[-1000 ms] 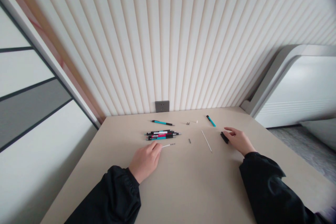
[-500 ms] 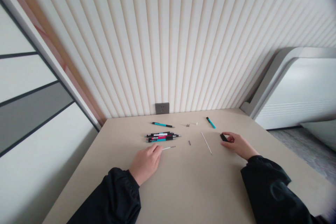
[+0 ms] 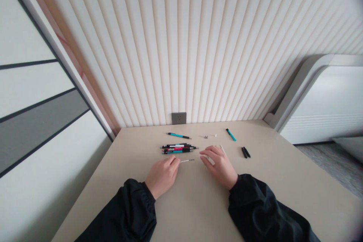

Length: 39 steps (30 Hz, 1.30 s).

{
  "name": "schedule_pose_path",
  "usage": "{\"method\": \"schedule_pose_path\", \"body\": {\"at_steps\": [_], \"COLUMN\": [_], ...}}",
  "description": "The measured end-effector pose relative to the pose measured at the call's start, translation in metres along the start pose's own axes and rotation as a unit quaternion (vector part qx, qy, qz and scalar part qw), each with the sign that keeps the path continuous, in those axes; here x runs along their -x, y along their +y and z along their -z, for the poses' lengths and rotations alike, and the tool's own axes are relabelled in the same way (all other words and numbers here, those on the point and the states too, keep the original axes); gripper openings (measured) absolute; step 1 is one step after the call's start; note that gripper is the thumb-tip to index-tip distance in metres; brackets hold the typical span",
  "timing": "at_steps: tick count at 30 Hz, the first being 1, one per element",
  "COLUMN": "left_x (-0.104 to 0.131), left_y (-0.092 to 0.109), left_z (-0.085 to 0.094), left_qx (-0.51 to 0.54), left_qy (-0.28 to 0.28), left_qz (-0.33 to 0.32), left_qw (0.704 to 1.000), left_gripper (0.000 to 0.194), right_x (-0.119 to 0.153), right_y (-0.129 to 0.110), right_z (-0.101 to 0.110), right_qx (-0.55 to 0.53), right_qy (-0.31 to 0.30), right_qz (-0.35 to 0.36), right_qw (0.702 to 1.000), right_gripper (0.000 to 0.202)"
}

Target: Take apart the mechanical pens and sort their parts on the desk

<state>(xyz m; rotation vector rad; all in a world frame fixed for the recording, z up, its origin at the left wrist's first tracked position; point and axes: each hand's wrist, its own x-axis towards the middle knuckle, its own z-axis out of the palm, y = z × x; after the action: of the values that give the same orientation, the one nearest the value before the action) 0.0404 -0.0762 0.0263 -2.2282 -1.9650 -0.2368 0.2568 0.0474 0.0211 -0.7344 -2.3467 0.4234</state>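
Note:
My left hand (image 3: 163, 176) is closed, pinching a thin white pen refill (image 3: 187, 160) that points right and has a greyish tip. Over the middle of the desk, my right hand (image 3: 219, 166) is open, thumb and fingers apart with nothing held between them. A small part (image 3: 208, 157) shows only partly by its fingers. Behind that hand a second white refill (image 3: 222, 149) lies mostly hidden. Two short black pen pieces (image 3: 245, 152) rest side by side to the right. Just beyond my left hand is a bunch of several pens (image 3: 178, 148), blue, red and black.
Farther back lie a blue-and-black pen (image 3: 178, 135), tiny metal parts (image 3: 206, 137), a small white piece (image 3: 215, 135) and a blue pen barrel (image 3: 231, 135). The beige desk (image 3: 195, 204) meets a ribbed wall with a dark socket (image 3: 179, 118).
My right hand has let go of a black pen piece, leaving it beside another on the desk, and moved left toward the small part. The left hand still holds the refill. The view has shifted slightly.

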Motion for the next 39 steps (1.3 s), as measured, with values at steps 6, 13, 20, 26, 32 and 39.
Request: {"method": "schedule_pose_path", "body": {"at_steps": [6,13,20,26,32,39], "left_x": [0.001,0.001,0.0,0.0,0.001,0.0], "left_y": [0.001,0.0,0.001,0.001,0.001,0.002], "left_z": [0.001,0.0,0.0,0.0,-0.001,0.002], "left_qx": [0.009,0.016,0.011,0.024,0.011,-0.003], "left_qy": [0.013,0.016,-0.001,0.009,0.002,-0.012], "left_qz": [-0.002,0.024,0.017,0.02,0.015,0.011], "left_qw": [1.0,0.999,1.0,0.999,1.0,1.0], "left_gripper": [0.021,0.021,0.022,0.023,0.023,0.022], "right_x": [-0.005,0.002,0.01,0.01,0.015,0.014], "right_y": [-0.016,0.009,0.026,0.021,0.029,0.026], "right_z": [-0.015,0.002,0.005,0.005,0.003,0.002], "right_qx": [0.013,0.084,0.159,0.15,0.142,0.128], "right_qy": [-0.057,-0.006,-0.019,-0.059,-0.071,-0.085], "right_qz": [0.041,-0.064,-0.134,-0.151,-0.124,-0.134], "right_qw": [0.997,0.994,0.978,0.975,0.98,0.979], "right_gripper": [0.021,0.024,0.035,0.032,0.032,0.022]}}
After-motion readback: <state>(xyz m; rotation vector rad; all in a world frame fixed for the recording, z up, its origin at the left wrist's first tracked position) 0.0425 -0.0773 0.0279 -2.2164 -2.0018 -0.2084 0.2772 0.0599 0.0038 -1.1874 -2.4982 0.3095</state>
